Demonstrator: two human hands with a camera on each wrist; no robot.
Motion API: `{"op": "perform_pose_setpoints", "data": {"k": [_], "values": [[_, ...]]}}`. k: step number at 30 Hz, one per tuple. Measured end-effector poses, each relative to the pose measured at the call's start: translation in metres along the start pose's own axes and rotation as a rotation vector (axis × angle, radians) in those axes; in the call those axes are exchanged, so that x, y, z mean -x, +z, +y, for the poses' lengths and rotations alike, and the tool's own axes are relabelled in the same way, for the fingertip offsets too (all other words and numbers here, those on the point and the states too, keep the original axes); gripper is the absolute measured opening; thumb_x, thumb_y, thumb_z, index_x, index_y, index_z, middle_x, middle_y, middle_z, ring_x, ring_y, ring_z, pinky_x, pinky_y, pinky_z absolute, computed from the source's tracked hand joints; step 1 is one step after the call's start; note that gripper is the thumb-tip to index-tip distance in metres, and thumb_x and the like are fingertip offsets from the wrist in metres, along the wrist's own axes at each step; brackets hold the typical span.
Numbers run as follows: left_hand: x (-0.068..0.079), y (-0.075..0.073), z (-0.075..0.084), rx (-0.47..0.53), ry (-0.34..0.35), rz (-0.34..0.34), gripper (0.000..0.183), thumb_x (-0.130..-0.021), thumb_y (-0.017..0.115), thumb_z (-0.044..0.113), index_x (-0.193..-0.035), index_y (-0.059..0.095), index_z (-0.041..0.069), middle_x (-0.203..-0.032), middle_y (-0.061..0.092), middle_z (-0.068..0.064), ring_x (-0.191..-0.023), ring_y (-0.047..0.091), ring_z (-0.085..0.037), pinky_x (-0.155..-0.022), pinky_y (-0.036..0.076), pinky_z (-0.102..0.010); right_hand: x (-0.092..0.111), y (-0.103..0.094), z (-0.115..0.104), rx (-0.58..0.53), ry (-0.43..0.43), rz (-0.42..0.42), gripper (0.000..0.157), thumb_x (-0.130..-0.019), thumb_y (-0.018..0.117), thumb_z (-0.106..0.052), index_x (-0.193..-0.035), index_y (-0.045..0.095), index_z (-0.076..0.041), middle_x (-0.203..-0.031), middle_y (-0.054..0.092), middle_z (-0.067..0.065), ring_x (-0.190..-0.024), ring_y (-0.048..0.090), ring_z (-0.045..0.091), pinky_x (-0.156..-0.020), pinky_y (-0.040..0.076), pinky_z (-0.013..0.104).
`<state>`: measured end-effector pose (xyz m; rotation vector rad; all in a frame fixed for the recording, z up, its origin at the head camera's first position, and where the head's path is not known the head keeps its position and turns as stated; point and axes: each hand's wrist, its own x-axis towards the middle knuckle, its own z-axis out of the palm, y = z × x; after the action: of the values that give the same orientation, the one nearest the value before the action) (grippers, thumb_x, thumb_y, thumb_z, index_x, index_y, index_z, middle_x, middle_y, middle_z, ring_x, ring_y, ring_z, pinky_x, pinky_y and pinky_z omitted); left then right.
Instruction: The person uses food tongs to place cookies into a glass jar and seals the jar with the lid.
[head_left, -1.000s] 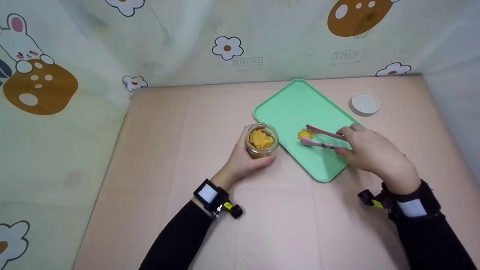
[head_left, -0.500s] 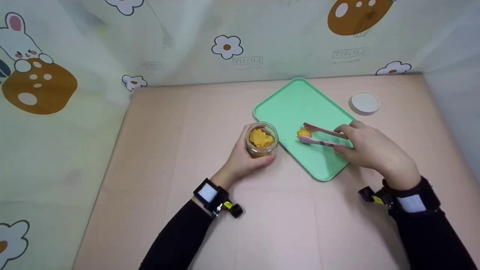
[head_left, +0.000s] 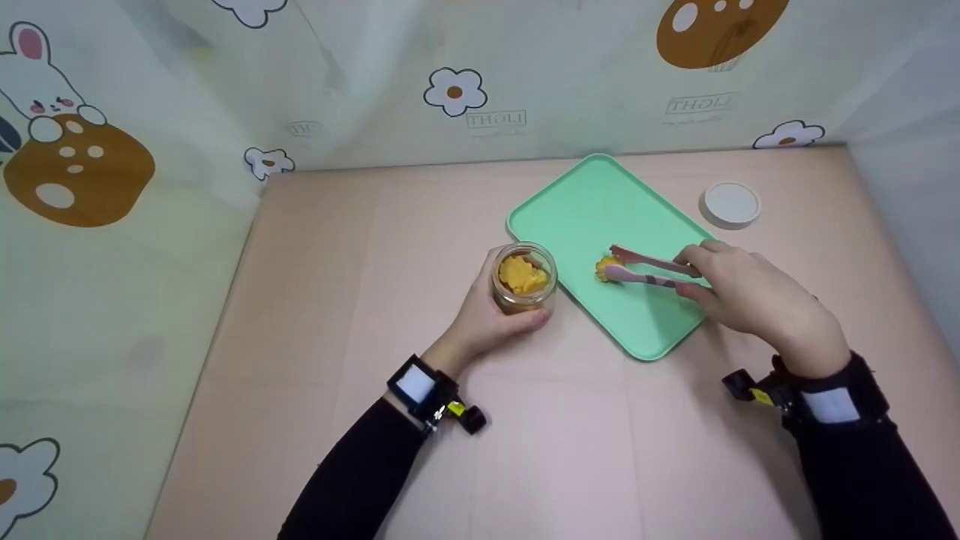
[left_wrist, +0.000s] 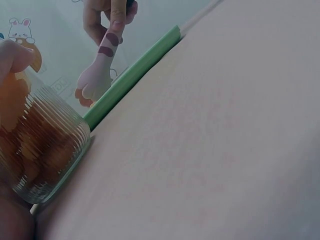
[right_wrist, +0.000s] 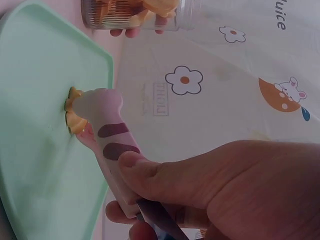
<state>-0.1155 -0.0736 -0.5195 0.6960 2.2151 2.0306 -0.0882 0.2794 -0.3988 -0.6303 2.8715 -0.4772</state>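
Observation:
My left hand (head_left: 486, 322) holds an uncapped ribbed glass jar (head_left: 517, 306) upright, with yellow-orange cookie-like pieces (head_left: 521, 274) inside. In the left wrist view, the jar (left_wrist: 55, 125) fills the left side. My right hand (head_left: 761, 304) grips pink tongs (head_left: 646, 278) with paw-shaped tips. Those tips stand on either side of a small scalloped, yellow cookie-like piece (head_left: 602, 270) on the green tray (head_left: 600, 195). The right wrist view shows the near tip covering part of this piece (right_wrist: 75, 122); whether both tips press it, I cannot tell.
A white round lid (head_left: 731, 204) lies on the table (head_left: 555, 450) at the tray's right. The tray sits diagonally, its left edge close to the jar. A patterned curtain (head_left: 360, 90) hangs behind and at the left of the table.
The tongs' arms have drawn closer together around the yellow piece. My right hand has shifted slightly right and up in the head view. My left hand and the jar stay put.

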Motion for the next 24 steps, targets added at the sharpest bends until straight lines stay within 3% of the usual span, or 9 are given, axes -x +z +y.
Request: {"op": "perform_pose_setpoints", "data": {"k": [8, 17, 24], "values": [[-0.0007, -0.0003, -0.0010, 0.003, 0.008, -0.006, 0.089, -0.077, 0.096, 0.026, -0.152, 0.049, 0.015, -0.144, 0.061, -0.003, -0.134, 0.057, -0.021, -0.120, 0.043, -0.045, 0.0022, -0.0028, 0.0034, -0.001, -0.003, -0.007, 0.027, -0.102, 0.076, -0.012, -0.123, 0.069, 0.003, -0.106, 0.068, 0.018, -0.090, 0.062, 0.030, -0.076, 0.054, 0.051], [-0.0013, -0.0005, -0.0016, -0.008, 0.008, -0.005, 0.090, -0.077, 0.096, 0.028, -0.152, 0.048, 0.014, -0.144, 0.061, -0.002, -0.135, 0.057, -0.020, -0.121, 0.042, -0.045, 0.0050, -0.0073, 0.0030, -0.019, 0.076, -0.056, 0.036, -0.099, 0.079, -0.017, -0.128, 0.070, 0.002, -0.115, 0.070, 0.023, -0.099, 0.066, 0.036, -0.083, 0.056, 0.057], [-0.0008, -0.0001, -0.0008, -0.003, -0.003, -0.003, 0.090, -0.077, 0.096, 0.027, -0.153, 0.049, 0.015, -0.146, 0.061, -0.002, -0.136, 0.057, -0.020, -0.122, 0.042, -0.045, 0.0036, -0.0077, 0.0031, -0.001, 0.090, -0.090, 0.039, -0.098, 0.081, -0.016, -0.129, 0.069, 0.005, -0.115, 0.070, 0.024, -0.095, 0.065, 0.034, -0.081, 0.056, 0.056]]}}
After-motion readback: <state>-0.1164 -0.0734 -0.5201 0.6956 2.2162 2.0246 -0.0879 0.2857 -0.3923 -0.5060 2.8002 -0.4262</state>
